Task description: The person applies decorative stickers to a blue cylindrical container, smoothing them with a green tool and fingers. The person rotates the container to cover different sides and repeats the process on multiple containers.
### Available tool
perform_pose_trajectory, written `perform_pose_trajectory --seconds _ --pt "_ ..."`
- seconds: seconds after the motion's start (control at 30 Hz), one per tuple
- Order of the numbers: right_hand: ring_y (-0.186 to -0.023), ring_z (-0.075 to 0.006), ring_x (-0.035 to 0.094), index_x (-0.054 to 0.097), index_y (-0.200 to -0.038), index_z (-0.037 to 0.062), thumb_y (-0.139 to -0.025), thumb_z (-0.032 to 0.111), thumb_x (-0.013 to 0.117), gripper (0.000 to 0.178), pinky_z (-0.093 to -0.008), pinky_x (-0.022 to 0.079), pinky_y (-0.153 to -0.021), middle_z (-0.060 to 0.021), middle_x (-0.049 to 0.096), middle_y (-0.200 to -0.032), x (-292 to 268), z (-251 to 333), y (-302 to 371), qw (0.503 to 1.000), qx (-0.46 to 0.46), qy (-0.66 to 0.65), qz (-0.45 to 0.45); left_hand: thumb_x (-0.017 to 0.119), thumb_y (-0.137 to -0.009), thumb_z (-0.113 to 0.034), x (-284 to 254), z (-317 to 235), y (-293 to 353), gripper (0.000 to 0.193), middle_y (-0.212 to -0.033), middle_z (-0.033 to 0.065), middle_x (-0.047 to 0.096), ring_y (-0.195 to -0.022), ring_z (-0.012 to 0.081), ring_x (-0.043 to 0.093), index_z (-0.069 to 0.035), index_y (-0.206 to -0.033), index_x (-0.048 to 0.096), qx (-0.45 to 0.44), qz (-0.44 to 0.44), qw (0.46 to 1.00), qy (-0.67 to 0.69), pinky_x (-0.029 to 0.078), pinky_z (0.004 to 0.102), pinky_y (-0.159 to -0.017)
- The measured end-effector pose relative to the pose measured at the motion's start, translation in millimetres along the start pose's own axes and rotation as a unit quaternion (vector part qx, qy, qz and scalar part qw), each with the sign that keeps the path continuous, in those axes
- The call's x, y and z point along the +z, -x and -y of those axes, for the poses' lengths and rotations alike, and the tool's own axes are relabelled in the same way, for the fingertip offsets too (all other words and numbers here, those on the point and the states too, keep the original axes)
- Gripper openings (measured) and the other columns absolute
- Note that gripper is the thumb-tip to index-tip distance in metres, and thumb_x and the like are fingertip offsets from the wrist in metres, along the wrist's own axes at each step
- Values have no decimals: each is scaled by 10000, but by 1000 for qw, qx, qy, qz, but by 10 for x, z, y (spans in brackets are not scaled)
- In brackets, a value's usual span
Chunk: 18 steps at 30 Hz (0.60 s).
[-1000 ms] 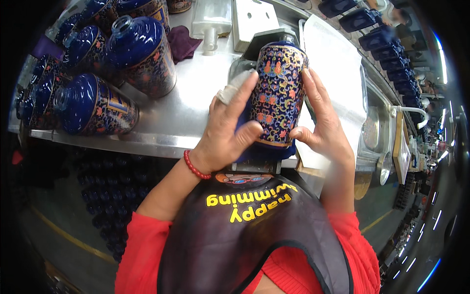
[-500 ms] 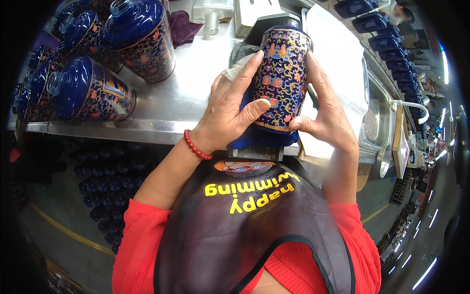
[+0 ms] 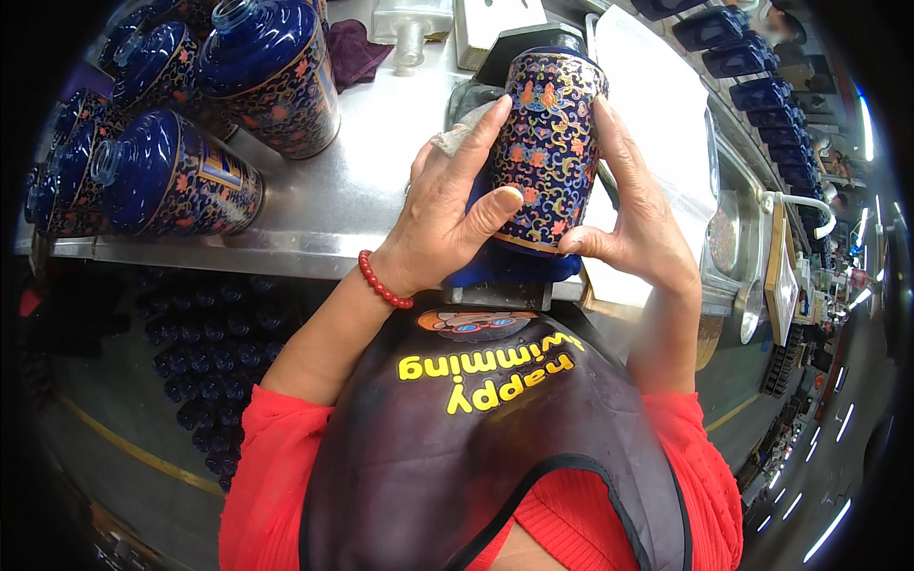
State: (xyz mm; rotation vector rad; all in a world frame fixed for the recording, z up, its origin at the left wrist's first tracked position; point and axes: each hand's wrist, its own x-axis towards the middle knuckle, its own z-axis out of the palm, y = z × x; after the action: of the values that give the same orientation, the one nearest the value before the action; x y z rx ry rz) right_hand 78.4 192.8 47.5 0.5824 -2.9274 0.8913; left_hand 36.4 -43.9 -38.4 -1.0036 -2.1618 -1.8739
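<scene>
A dark blue bottle (image 3: 547,157) with a bright floral and scroll pattern lies tilted in front of me, its neck pointing away. Along its left side rests my left hand (image 3: 447,195), thumb and fingers laid against the pattern. A whitish cloth (image 3: 464,131) is tucked at this hand's fingers. My right hand (image 3: 636,195) presses on the opposite side, its thumb near the bottle's lower edge. Between them the two hands hold the bottle. Beneath it shows a blue cloth or pad (image 3: 519,266) on a dark support.
Several similar blue bottles (image 3: 176,176) stand on the metal worktop (image 3: 367,181) at the left. A purple cloth (image 3: 357,52) and a clear glass bottle (image 3: 411,29) lie farther back. White sheets (image 3: 657,114) cover the right side, beside a sink with a white tap (image 3: 809,214).
Both hands stay on the bottle in nearly the same place. The bottle's pattern has shifted very slightly to the left.
</scene>
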Motion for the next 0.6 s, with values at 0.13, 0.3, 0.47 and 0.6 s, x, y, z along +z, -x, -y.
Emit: perform_pose_trajectory --seconds 0.13,0.3,0.47,0.6 --pt "-1528 -478 248 243 -1630 66 -624 603 884 1308 -513 301 -1211 -336 301 -1606 -3 15 -5 1000 1 -1 1 668 -934 -577 2 -21 7 913 -1467 209 535 -1322 355 514 -54 -1599 324 19 10 998 -52 290 484 -1147" --pt "-1527 -482 248 244 -1628 60 -624 600 888 1309 -513 302 -1211 -340 305 -1603 -2 24 -5 1000 6 -6 0 692 -909 -584 -11 -26 2 958 -1477 217 524 -1326 359 510 -54 -1606 302 15 16 999 -41 266 502 -1156" --pt "-1516 -498 261 249 -1623 47 -632 577 898 1298 -511 307 -1207 -354 298 -1599 -5 19 -5 1000 5 -21 2 675 -918 -591 -26 -20 31 981 -1489 233 508 -1346 369 497 -36 -1614 264 2 30 999 -37 242 508 -1168" --pt "-1503 -508 283 253 -1619 38 -644 555 906 1282 -506 314 -1201 -378 278 -1596 -19 16 -3 1000 8 -5 3 656 -930 -590 -53 -43 50 1011 -1505 253 485 -1374 389 473 -22 -1628 195 -11 41 998 -49 219 538 -1171"
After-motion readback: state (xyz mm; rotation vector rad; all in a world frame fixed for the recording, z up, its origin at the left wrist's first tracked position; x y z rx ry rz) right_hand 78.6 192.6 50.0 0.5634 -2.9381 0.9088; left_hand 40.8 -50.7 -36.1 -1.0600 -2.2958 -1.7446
